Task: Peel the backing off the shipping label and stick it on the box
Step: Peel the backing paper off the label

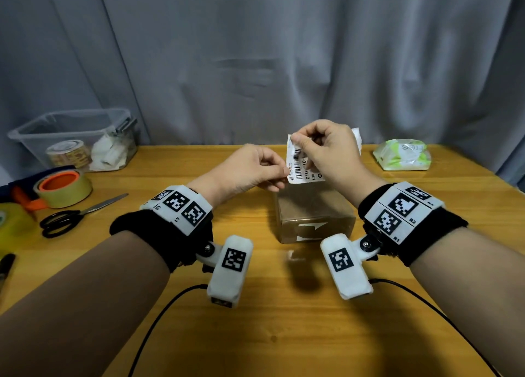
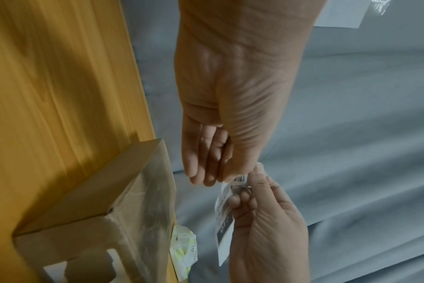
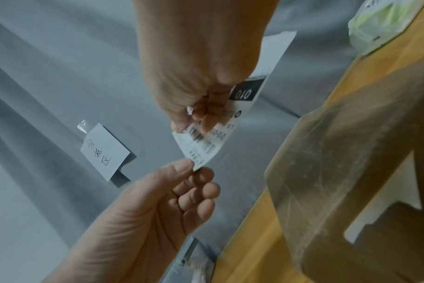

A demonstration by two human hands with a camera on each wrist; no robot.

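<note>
The shipping label [image 1: 301,165], thin white paper printed with barcodes and "010", is held in the air above the box [image 1: 315,214], toward its 12 o'clock side. The left hand [image 1: 250,169] pinches its lower corner between thumb and forefinger; the right hand [image 1: 331,149] pinches its upper edge with curled fingers. The box is plain brown cardboard wrapped in glossy clear tape, resting on the grained wooden table [image 1: 255,334]. Only the right wrist view shows a handwritten paper note [image 3: 104,151] taped to the grey curtain [image 3: 36,76], at the label's 9 o'clock.
</note>
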